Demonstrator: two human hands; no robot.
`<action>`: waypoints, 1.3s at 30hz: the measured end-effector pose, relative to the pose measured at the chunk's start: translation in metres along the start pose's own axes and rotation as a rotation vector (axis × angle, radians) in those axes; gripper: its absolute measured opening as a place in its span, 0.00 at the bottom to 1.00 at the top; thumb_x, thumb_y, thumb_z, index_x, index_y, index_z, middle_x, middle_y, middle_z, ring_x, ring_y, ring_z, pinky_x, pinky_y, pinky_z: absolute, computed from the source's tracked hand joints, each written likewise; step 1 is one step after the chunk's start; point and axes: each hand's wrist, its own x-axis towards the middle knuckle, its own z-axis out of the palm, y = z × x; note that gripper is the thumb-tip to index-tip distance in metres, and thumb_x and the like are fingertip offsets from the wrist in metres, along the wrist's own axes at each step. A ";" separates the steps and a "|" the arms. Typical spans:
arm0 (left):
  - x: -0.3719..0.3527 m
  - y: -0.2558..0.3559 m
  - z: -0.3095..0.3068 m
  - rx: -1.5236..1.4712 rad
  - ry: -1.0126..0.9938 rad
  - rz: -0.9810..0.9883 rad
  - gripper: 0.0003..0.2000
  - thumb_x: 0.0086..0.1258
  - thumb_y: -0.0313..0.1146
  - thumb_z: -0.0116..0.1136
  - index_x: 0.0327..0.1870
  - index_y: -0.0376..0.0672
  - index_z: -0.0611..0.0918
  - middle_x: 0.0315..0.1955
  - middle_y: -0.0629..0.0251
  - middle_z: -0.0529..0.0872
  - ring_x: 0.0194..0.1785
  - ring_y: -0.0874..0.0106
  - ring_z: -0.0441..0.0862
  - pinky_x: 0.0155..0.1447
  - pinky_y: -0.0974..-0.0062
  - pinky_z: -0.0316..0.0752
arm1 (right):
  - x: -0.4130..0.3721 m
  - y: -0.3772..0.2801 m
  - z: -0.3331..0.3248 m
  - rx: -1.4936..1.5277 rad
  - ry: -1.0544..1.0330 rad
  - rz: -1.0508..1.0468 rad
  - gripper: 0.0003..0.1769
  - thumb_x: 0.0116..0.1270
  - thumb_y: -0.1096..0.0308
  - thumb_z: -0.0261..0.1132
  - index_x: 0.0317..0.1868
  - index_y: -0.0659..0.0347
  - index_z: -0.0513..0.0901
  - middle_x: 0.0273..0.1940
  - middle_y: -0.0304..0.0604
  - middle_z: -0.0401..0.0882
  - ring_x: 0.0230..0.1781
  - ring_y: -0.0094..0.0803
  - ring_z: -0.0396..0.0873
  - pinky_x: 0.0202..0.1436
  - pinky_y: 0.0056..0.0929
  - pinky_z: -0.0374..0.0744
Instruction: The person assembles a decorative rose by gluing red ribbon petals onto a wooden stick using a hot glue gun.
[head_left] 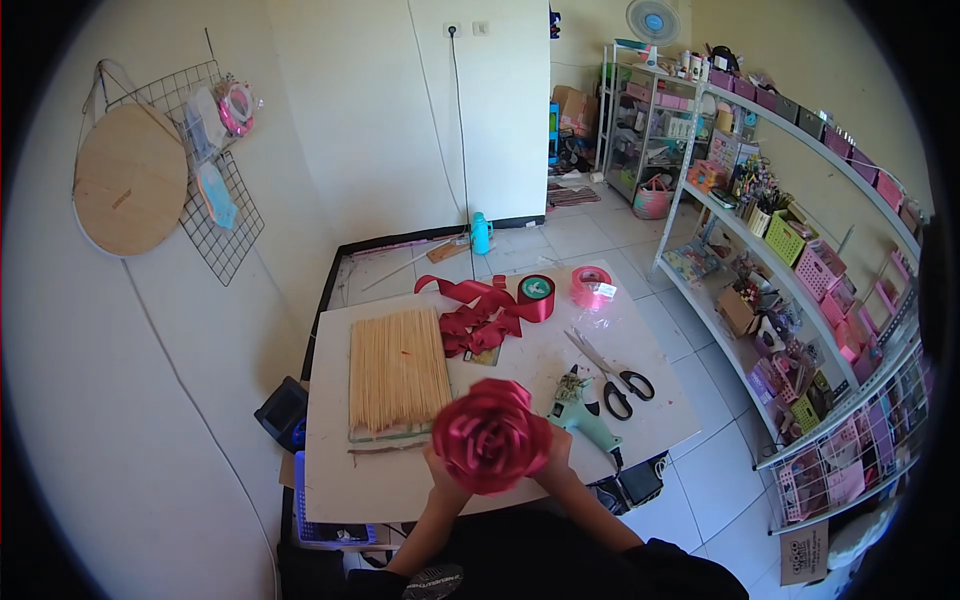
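A dark red satin ribbon rose (490, 437) is raised above the near side of the table, its spiral of petals facing up at me. My left hand (448, 475) grips it from the left and below, while my right hand (554, 458) holds its right side. The bloom hides most of the fingers on both hands. Just right of my right hand lies a mint green glue gun (590, 422). Black-handled scissors (612, 374) rest open beyond it. To the left is a bundle of thin wooden sticks (398, 368).
Loose red ribbon (475, 325) trails beside a red ribbon roll (537, 298) at the table's far side. A pink roll (592, 287) sits right of it. Packed shelves (770, 270) line the right wall. A turquoise bottle (481, 234) stands on the floor beyond the table (650, 420).
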 end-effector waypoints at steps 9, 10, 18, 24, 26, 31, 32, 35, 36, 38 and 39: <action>0.021 0.043 0.000 0.183 0.085 0.250 0.30 0.39 0.28 0.71 0.47 0.37 0.71 0.43 0.61 0.76 0.46 0.72 0.75 0.48 0.74 0.70 | 0.009 -0.008 0.002 -0.144 -0.123 -0.093 0.08 0.52 0.75 0.64 0.35 0.62 0.80 0.31 0.42 0.80 0.28 0.31 0.80 0.29 0.23 0.77; 0.022 0.047 0.003 0.140 0.104 0.244 0.28 0.40 0.27 0.70 0.46 0.37 0.72 0.42 0.61 0.77 0.45 0.72 0.75 0.48 0.74 0.70 | 0.007 -0.006 0.002 -0.140 -0.138 -0.113 0.08 0.52 0.75 0.64 0.35 0.61 0.80 0.30 0.42 0.80 0.26 0.31 0.79 0.27 0.23 0.77; 0.045 0.085 -0.011 -0.039 0.078 -0.044 0.13 0.57 0.22 0.52 0.44 0.32 0.71 0.31 0.55 0.80 0.31 0.66 0.78 0.39 0.72 0.73 | 0.004 -0.004 0.004 -0.057 -0.271 -0.139 0.06 0.52 0.76 0.63 0.33 0.62 0.80 0.26 0.41 0.79 0.21 0.31 0.78 0.23 0.23 0.75; 0.034 0.116 0.002 -0.212 -0.257 0.021 0.13 0.54 0.24 0.55 0.42 0.34 0.72 0.34 0.57 0.79 0.35 0.68 0.78 0.41 0.74 0.73 | 0.007 -0.006 0.001 -0.074 -0.214 -0.075 0.05 0.52 0.78 0.62 0.31 0.64 0.79 0.31 0.44 0.80 0.30 0.33 0.80 0.32 0.24 0.78; 0.025 0.119 0.001 -0.231 -0.374 -0.030 0.14 0.53 0.25 0.57 0.41 0.34 0.73 0.34 0.58 0.79 0.36 0.69 0.77 0.41 0.74 0.72 | 0.008 -0.007 0.000 -0.063 -0.203 -0.038 0.04 0.52 0.78 0.61 0.30 0.65 0.78 0.33 0.45 0.80 0.33 0.34 0.80 0.35 0.24 0.78; 0.014 0.118 0.004 -0.218 -0.507 -0.108 0.14 0.51 0.27 0.60 0.39 0.35 0.74 0.35 0.60 0.79 0.37 0.71 0.77 0.42 0.76 0.72 | 0.006 -0.003 0.001 0.019 -0.209 -0.006 0.04 0.51 0.80 0.60 0.29 0.66 0.77 0.33 0.46 0.80 0.35 0.35 0.80 0.37 0.25 0.78; 0.015 0.114 0.005 -0.202 -0.481 -0.104 0.14 0.50 0.28 0.61 0.38 0.35 0.75 0.35 0.60 0.79 0.37 0.72 0.77 0.42 0.76 0.72 | 0.004 -0.001 0.001 0.018 -0.209 -0.004 0.04 0.51 0.80 0.60 0.29 0.66 0.77 0.33 0.46 0.80 0.35 0.35 0.80 0.37 0.25 0.78; 0.023 0.094 0.011 -0.134 -0.320 -0.055 0.13 0.47 0.28 0.63 0.34 0.36 0.76 0.32 0.62 0.80 0.35 0.74 0.77 0.39 0.78 0.71 | -0.007 0.013 0.003 0.103 -0.194 0.120 0.07 0.47 0.78 0.63 0.30 0.65 0.77 0.32 0.46 0.79 0.33 0.35 0.80 0.35 0.25 0.78; 0.028 0.085 0.015 -0.104 -0.256 -0.041 0.11 0.46 0.27 0.64 0.31 0.36 0.78 0.28 0.62 0.81 0.31 0.76 0.78 0.36 0.80 0.71 | -0.012 0.023 0.004 -0.034 -0.172 0.061 0.10 0.44 0.77 0.65 0.30 0.64 0.77 0.31 0.46 0.79 0.31 0.35 0.80 0.33 0.26 0.78; 0.038 0.065 0.021 0.086 -0.188 0.119 0.07 0.44 0.25 0.63 0.24 0.37 0.78 0.20 0.62 0.79 0.23 0.75 0.77 0.29 0.81 0.69 | -0.009 0.028 0.008 -0.214 -0.076 -0.062 0.14 0.39 0.75 0.69 0.30 0.62 0.78 0.26 0.47 0.78 0.27 0.35 0.80 0.28 0.26 0.76; 0.041 0.062 0.026 0.094 -0.175 0.193 0.06 0.43 0.24 0.62 0.22 0.37 0.76 0.17 0.61 0.76 0.20 0.74 0.75 0.26 0.80 0.67 | -0.005 0.024 0.008 -0.217 -0.070 -0.067 0.14 0.39 0.75 0.69 0.30 0.62 0.78 0.26 0.47 0.78 0.27 0.35 0.80 0.28 0.26 0.76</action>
